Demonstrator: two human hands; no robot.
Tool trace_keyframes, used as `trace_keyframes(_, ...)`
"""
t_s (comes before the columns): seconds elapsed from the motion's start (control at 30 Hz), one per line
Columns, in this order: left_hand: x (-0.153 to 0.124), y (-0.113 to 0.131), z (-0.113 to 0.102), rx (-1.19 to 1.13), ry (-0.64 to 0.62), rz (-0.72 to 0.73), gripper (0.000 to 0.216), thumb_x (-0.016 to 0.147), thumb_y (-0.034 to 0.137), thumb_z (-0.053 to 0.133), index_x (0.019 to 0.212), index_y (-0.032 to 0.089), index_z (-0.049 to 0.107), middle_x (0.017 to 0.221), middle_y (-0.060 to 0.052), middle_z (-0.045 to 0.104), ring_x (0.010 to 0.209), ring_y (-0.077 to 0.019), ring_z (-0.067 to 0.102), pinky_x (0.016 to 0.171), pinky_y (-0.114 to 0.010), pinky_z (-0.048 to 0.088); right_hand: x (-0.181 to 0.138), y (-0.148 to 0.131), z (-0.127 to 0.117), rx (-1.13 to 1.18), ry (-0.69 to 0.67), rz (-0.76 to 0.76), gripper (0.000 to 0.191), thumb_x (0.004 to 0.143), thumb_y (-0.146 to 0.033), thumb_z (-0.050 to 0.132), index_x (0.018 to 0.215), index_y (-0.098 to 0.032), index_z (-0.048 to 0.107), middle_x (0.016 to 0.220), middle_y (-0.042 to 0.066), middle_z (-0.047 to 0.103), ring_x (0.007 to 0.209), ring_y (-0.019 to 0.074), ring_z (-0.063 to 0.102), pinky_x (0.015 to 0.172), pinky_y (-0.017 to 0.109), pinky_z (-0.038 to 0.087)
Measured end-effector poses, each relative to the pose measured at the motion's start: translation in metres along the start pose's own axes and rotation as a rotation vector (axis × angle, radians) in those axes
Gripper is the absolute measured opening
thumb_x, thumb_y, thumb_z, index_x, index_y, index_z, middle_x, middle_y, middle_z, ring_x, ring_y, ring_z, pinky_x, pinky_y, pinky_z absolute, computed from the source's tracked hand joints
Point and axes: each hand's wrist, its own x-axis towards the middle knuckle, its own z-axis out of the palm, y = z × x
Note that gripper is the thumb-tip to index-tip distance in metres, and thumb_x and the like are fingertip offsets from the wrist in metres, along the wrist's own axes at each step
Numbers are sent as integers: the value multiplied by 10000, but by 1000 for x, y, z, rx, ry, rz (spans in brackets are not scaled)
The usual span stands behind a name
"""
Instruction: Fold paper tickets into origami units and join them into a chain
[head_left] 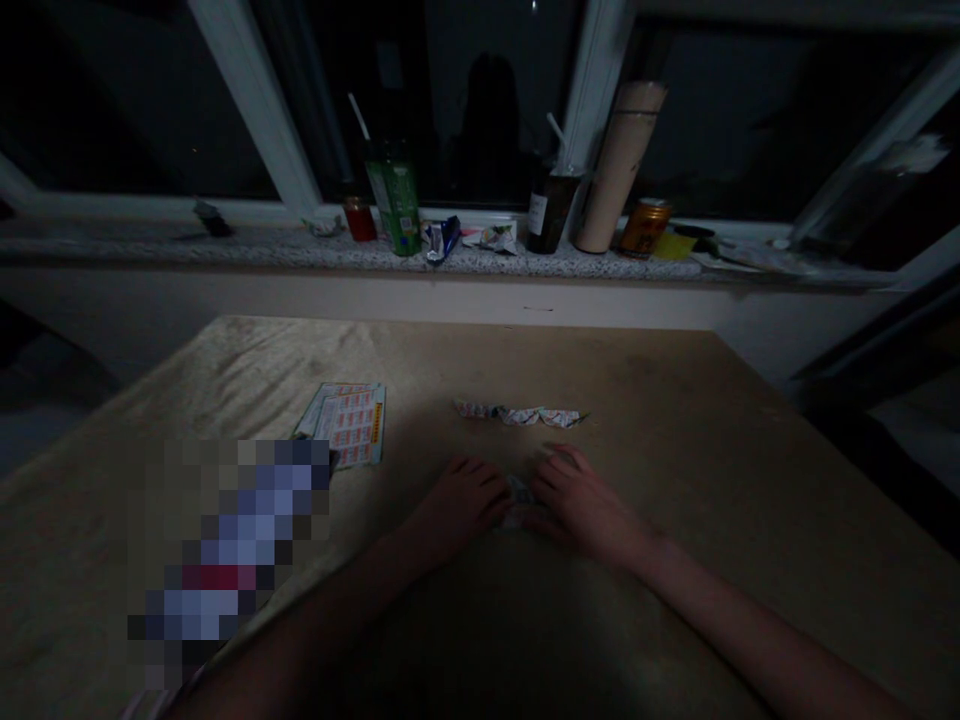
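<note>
I see two hands through the head camera. The left hand [471, 490] and the right hand [568, 492] both have bent fingers, with one small paper piece [517, 503] between them. I can't tell if either hand pinches it or just presses on it. Just past the hands lies a row of crumpled paper [523, 414]; I can't tell if it is one piece or more. Left of the left hand, farther out, I count two overlapping printed sheets [354, 425]. It all sits on one tan bench [645, 385]. Beyond the hands, a speckled stone sill [281, 250] has one tall pale bottle [619, 165], one gold can [645, 228] and one red jar [360, 220]. The room is dim.
</note>
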Motion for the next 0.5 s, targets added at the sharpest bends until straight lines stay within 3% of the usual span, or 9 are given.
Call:
trace_keyframes(0.23, 3, 1, 4, 16, -2, -52, 160, 916, 278, 470, 921, 177, 594, 933, -28, 624, 904, -185, 543, 858, -332, 353, 4, 8, 11, -54, -54, -26, 176, 897, -294, 489, 806, -175, 581, 797, 45, 575, 834, 199, 509, 855, 372, 323)
trace_keyframes(0.5, 4, 6, 8, 46, 0, -115, 197, 918, 255, 461, 1075, 173, 547, 1009, -47, 620, 947, -215, 542, 876, -370, 356, 2, 14, 16, 167, -22, 35, 204, 927, -248, 437, 773, -173, 547, 782, 27, 557, 809, 167, 495, 802, 318, 308)
